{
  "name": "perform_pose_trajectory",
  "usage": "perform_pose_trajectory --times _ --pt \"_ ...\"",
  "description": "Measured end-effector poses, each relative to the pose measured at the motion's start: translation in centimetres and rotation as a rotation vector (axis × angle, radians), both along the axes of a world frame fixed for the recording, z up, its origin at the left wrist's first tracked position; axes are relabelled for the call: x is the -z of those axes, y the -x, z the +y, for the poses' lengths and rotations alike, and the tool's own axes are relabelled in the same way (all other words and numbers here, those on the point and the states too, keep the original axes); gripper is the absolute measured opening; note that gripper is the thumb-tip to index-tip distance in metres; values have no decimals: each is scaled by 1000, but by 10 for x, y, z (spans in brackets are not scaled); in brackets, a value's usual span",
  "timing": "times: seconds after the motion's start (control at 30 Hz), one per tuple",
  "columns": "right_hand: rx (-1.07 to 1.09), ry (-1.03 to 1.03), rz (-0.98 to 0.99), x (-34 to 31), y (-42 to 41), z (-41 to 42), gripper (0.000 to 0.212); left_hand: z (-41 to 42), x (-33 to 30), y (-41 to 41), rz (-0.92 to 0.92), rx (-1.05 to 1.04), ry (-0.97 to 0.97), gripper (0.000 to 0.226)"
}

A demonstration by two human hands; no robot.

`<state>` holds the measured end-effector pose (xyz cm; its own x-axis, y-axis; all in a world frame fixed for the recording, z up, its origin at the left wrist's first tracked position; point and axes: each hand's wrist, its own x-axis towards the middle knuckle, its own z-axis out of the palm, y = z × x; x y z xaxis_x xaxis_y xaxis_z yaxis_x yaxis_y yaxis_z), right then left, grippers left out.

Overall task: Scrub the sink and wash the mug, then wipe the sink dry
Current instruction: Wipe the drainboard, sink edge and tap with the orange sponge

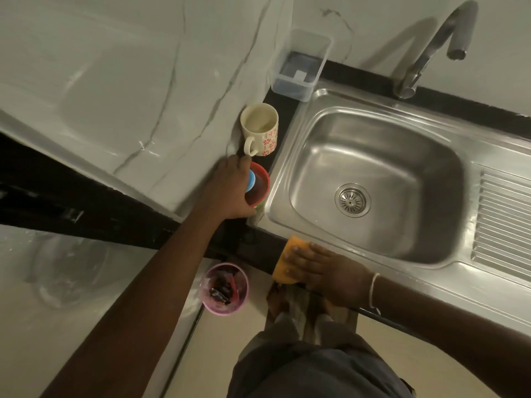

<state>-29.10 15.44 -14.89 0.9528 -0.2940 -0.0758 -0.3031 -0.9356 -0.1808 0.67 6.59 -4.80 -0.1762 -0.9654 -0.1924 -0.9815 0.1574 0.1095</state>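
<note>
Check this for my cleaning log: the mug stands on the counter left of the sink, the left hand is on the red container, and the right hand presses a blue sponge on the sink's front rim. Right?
One detail is wrong: the sponge under the right hand is orange-yellow, not blue, as the head view shows. The mug, sink, left hand and red container are as you said.

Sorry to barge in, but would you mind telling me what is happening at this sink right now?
A person stands at a steel sink. Their left hand is on a red tub with a blue item in it, on the dark counter left of the basin. Their right hand presses flat on an orange sponge at the sink's front edge. The floral mug stands untouched behind the tub. The basin looks empty, and no water runs from the tap.
</note>
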Motion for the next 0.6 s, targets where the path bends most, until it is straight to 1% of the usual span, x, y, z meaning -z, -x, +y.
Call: perform_pose_trajectory --times 0.03,0.07,0.17,0.2,0.3,0.43,0.53,0.6 --pt "-45 6 24 -1 -8 -2 65 -1 0 2 -12 3 -4 108" --pt "-77 3 51 -2 -18 -3 68 -2 -1 4 -15 -1 -7 107" --pt "-112 -26 118 -5 -64 -13 87 -2 -11 8 26 -46 2 107" --pt "-119 -24 110 -4 -82 -17 89 -3 -17 9 32 -64 3 107" --pt "-133 -27 24 -7 -131 -30 82 -7 -39 11 -14 -76 5 109" --pt "-22 -47 3 -13 -182 -44 76 -8 -65 13 -75 -92 -3 106" --pt "117 -88 -93 -21 -191 -53 65 -2 -79 15 -13 -146 -15 103" --pt "168 -145 -92 -23 -190 -57 63 3 -85 17 17 -180 -20 104"
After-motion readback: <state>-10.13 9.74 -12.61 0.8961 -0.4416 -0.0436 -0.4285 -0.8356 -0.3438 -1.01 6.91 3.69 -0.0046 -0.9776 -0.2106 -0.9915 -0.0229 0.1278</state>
